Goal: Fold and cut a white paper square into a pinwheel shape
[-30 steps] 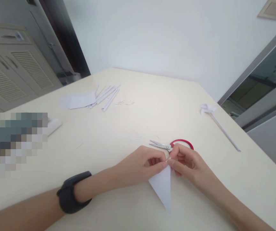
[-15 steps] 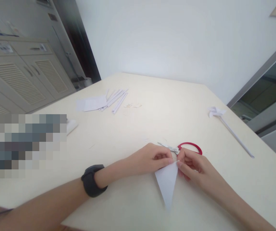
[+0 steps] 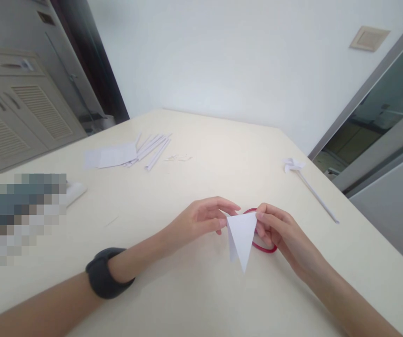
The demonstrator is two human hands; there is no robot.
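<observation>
Paper triangle held up between both hands.
Left hand (image 3: 201, 220) and right hand (image 3: 278, 229) pinch the triangle's (image 3: 241, 236) top corners, scissors (image 3: 266, 247) just behind it.

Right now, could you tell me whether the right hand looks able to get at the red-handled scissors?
Probably yes: the scissors lie on the table just under the right hand, though it would first have to release the folded paper it pinches with the left hand.

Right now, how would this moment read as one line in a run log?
left hand: pinching folded paper triangle | right hand: pinching its other top corner | red-handled scissors: on table behind paper
</observation>
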